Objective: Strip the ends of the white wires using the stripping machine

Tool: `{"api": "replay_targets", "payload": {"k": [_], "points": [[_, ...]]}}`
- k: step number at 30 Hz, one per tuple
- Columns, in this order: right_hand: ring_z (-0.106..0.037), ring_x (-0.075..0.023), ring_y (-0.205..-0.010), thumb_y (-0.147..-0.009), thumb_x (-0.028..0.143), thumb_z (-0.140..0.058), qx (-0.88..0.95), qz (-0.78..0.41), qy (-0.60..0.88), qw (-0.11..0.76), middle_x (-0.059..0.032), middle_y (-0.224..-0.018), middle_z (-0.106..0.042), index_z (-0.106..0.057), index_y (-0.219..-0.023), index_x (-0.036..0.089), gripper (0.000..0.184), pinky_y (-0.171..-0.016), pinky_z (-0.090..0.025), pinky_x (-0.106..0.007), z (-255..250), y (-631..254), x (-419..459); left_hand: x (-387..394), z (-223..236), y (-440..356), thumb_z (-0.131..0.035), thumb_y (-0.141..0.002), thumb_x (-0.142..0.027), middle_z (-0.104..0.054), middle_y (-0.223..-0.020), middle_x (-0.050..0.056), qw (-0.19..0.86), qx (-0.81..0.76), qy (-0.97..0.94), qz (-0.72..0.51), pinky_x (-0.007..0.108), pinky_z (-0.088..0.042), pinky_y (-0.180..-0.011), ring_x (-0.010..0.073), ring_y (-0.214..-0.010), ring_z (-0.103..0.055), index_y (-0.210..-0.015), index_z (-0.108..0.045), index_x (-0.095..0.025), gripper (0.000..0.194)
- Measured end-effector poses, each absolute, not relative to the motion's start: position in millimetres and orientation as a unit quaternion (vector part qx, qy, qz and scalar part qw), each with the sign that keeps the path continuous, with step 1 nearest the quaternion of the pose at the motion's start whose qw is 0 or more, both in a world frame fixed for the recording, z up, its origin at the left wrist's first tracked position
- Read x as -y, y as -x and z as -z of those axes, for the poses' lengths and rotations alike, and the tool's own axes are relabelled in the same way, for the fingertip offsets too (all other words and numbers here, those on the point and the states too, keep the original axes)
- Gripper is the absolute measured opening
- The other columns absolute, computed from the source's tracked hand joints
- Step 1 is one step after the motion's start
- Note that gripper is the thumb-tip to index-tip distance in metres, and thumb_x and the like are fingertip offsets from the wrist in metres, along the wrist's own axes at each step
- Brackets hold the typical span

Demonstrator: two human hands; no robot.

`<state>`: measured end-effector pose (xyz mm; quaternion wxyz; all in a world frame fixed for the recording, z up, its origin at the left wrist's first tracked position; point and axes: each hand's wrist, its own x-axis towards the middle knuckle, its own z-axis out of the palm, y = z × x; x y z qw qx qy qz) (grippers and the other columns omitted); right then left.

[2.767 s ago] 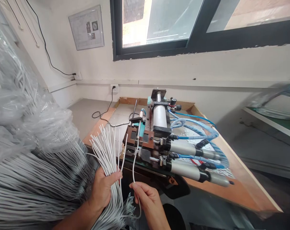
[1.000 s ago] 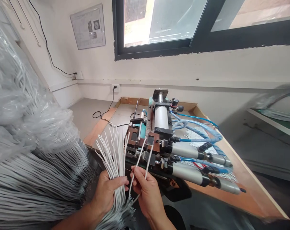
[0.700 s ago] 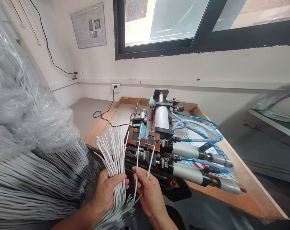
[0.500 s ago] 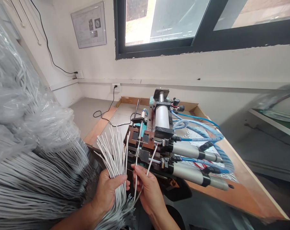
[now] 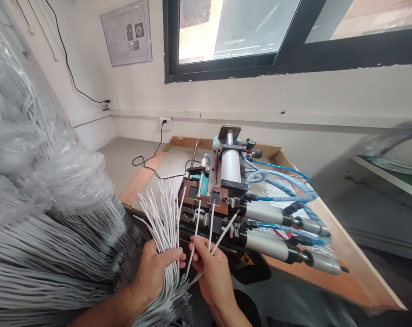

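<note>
My left hand [image 5: 154, 271] grips a fanned bundle of white wires [image 5: 161, 218], their tips pointing up and away. My right hand [image 5: 210, 268] pinches three separate white wires [image 5: 210, 222] just right of the bundle; their tips splay toward the front of a pneumatic wire machine [image 5: 226, 190]. One tip sits near the machine's front block, another leans right toward the silver cylinders [image 5: 280, 238]. Loose wire tails hang below both hands.
A large heap of grey-white wires in clear plastic [image 5: 38, 204] fills the left side. The machine stands on a wooden bench [image 5: 345, 268] with blue air hoses [image 5: 280, 181]. A black cable [image 5: 151, 165] runs to a wall socket. A shelf [image 5: 389, 170] is at right.
My right hand went from holding one wire to two, and now three. The wires have tilted and splayed to the right. My left hand keeps the bundle nearly still.
</note>
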<state>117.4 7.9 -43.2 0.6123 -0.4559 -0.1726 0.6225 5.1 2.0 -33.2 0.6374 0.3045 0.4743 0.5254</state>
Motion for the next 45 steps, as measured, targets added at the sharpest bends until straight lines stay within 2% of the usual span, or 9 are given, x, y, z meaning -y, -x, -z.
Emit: {"api": "replay_targets", "payload": {"k": [7,13,18,26,30,33,35,40,45], "points": [[-0.036,-0.0038,-0.040,-0.055,0.034,-0.075,0.128,-0.659,0.432,0.602,0.0038,-0.050,-0.050,-0.063,-0.062,0.012,0.026,-0.037,-0.027,-0.015,44.0,-118.6,-19.6,-2.7,29.9,-6.5,-0.071,-0.055,-0.016,-0.061,-0.053,0.000,0.634,-0.488,-0.278,-0.531,0.027,-0.048,-0.048,0.0144,-0.047,-0.058,-0.066,-0.062,-0.012,0.015],[-0.037,-0.0071,-0.034,-0.058,0.041,-0.071,0.191,-0.725,0.382,0.540,0.0083,-0.041,-0.038,-0.063,-0.073,0.013,0.032,-0.032,-0.031,-0.019,41.2,-109.7,-17.0,-1.2,27.8,-9.6,-0.071,-0.054,-0.014,-0.064,-0.053,0.002,0.642,-0.466,-0.302,-0.528,0.024,-0.046,-0.046,0.0142,-0.047,-0.057,-0.067,-0.064,-0.011,0.015],[-0.042,-0.0067,-0.041,-0.060,0.036,-0.072,0.192,-0.658,0.406,0.605,0.0044,-0.048,-0.048,-0.061,-0.065,0.015,0.024,-0.038,-0.035,-0.018,43.2,-110.2,-6.4,-2.8,29.1,-8.4,-0.069,-0.058,-0.018,-0.066,-0.057,0.004,0.651,-0.453,-0.295,-0.534,0.027,-0.048,-0.051,0.0157,-0.053,-0.059,-0.069,-0.065,-0.010,0.014],[-0.033,-0.0031,-0.039,-0.058,0.033,-0.073,0.182,-0.652,0.432,0.595,0.0028,-0.051,-0.051,-0.059,-0.059,0.014,0.024,-0.035,-0.020,-0.015,48.3,-118.5,-6.1,-5.4,29.0,-6.3,-0.069,-0.059,-0.022,-0.062,-0.053,0.002,0.629,-0.492,-0.257,-0.544,0.029,-0.050,-0.050,0.0142,-0.051,-0.056,-0.068,-0.065,-0.011,0.015],[-0.035,-0.0044,-0.040,-0.058,0.035,-0.073,0.181,-0.671,0.428,0.578,0.0047,-0.050,-0.048,-0.062,-0.067,0.014,0.026,-0.037,-0.023,-0.017,42.6,-118.4,-12.9,-4.5,28.4,-7.0,-0.070,-0.057,-0.022,-0.061,-0.052,0.001,0.628,-0.493,-0.253,-0.546,0.030,-0.051,-0.051,0.0146,-0.050,-0.057,-0.066,-0.064,-0.012,0.015],[-0.036,-0.0060,-0.039,-0.060,0.040,-0.071,0.197,-0.709,0.409,0.539,0.0083,-0.044,-0.039,-0.064,-0.080,0.014,0.034,-0.039,-0.029,-0.018,40.5,-116.4,-16.8,-4.3,30.3,-7.4,-0.071,-0.057,-0.021,-0.063,-0.053,0.002,0.634,-0.487,-0.262,-0.541,0.031,-0.050,-0.054,0.0155,-0.050,-0.058,-0.067,-0.064,-0.011,0.016],[-0.038,-0.0069,-0.038,-0.060,0.040,-0.071,0.228,-0.715,0.396,0.529,0.0082,-0.041,-0.038,-0.063,-0.075,0.013,0.032,-0.040,-0.031,-0.019,40.1,-114.5,-17.0,-4.2,31.1,-7.5,-0.070,-0.057,-0.021,-0.064,-0.055,0.003,0.640,-0.480,-0.276,-0.533,0.030,-0.049,-0.055,0.0156,-0.051,-0.058,-0.069,-0.066,-0.011,0.016],[-0.046,-0.0097,-0.046,-0.064,0.038,-0.069,0.248,-0.642,0.415,0.596,0.0017,-0.052,-0.052,-0.059,-0.064,0.015,0.025,-0.044,-0.034,-0.021,44.5,-112.5,-6.4,-4.8,30.2,-6.0,-0.067,-0.059,-0.018,-0.065,-0.056,0.003,0.657,-0.450,-0.295,-0.528,0.028,-0.046,-0.058,0.0161,-0.055,-0.058,-0.064,-0.066,-0.010,0.009],[-0.036,-0.0057,-0.045,-0.064,0.035,-0.069,0.230,-0.613,0.455,0.604,0.0019,-0.052,-0.051,-0.060,-0.061,0.014,0.023,-0.040,-0.025,-0.017,53.8,-115.8,2.1,-7.5,27.6,-3.8,-0.069,-0.058,-0.019,-0.064,-0.056,0.003,0.656,-0.470,-0.241,-0.539,0.028,-0.047,-0.058,0.0152,-0.053,-0.059,-0.063,-0.065,-0.011,0.011]]}}
